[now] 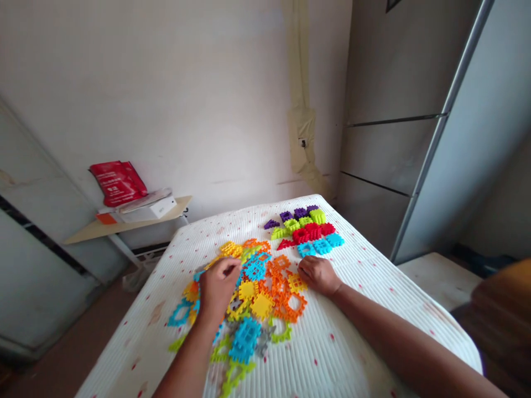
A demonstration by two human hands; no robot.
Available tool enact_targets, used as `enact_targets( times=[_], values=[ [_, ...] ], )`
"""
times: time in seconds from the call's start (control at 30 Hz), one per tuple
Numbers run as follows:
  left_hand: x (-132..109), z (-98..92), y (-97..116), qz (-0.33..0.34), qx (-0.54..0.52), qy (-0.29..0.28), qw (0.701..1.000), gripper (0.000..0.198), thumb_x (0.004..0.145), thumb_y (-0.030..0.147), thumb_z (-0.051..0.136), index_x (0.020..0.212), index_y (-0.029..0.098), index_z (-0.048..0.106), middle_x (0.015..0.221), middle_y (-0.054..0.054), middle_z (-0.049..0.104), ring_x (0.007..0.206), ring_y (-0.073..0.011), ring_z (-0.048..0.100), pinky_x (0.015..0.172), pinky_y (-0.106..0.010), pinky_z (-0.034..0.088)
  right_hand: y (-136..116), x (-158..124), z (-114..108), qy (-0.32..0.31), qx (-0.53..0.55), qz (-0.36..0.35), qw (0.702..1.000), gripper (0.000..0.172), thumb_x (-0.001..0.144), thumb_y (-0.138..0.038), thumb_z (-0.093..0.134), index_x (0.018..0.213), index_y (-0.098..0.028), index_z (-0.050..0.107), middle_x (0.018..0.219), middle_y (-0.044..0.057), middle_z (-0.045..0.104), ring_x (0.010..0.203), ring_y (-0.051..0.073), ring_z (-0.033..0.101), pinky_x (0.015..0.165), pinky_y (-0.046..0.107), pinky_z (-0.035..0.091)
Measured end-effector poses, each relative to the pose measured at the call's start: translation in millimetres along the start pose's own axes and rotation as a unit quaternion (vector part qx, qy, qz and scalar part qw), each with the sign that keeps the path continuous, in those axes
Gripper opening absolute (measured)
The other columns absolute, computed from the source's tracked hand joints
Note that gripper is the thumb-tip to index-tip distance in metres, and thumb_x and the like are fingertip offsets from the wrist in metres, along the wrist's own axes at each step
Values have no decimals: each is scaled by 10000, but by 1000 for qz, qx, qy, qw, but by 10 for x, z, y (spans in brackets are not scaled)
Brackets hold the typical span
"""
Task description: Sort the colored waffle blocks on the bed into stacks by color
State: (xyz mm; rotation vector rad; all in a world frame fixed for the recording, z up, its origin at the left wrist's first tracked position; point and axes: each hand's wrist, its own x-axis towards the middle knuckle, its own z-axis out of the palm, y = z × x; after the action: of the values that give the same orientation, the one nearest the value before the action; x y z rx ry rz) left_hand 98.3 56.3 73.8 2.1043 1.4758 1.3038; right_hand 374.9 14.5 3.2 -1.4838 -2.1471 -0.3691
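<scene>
My left hand (220, 282) hovers over the left part of a pile of plastic interlocking tiles, its fingers curled in and the thumb near the index finger. Whatever it may hold is hidden. To the right of the pile, my right hand (318, 274) rests low with bent fingers, right beside a yellow window tile (296, 283); its fingertips are hidden. The pile has orange tiles (293, 305), yellow square tiles (262, 305), blue tiles (254, 269), a stack of blue tiles (245, 338) and green tiles (237, 376).
Sorted rows stand at the back right of the table (332, 337): purple tiles (299, 213), green tiles (306, 222), red tiles (312, 232) and blue tiles (322, 245). A side shelf (89, 232) at left bears a red bag (118, 182) and a white box (160, 207). A grey cabinet (381, 155) stands at right.
</scene>
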Motion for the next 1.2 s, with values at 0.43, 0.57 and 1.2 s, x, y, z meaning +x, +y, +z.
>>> enact_targets(
  times=[0.43,0.57,1.2],
  values=[
    [817,1289,264,-57,199,-78,975,187,774,231,512,759,246,698,848,-5,716,756,-158,616,563,-232,315,21,0,-5,10,67,37,997,252,879,-208,393,669,-180,530,688,25,582,618,101,504,574,232,290],
    [854,1400,218,-52,226,-91,968,200,790,224,501,787,256,699,875,-8,715,780,-156,612,573,-236,313,30,8,-5,10,76,40,996,253,880,-212,389,677,-183,538,692,28,591,624,104,512,571,234,297],
    [861,1520,182,-30,262,-107,959,228,804,227,468,811,255,694,896,-46,702,796,-188,621,602,-256,361,31,16,22,13,75,35,997,238,865,-199,411,665,-182,539,688,26,593,615,104,510,565,240,300]
  ],
)
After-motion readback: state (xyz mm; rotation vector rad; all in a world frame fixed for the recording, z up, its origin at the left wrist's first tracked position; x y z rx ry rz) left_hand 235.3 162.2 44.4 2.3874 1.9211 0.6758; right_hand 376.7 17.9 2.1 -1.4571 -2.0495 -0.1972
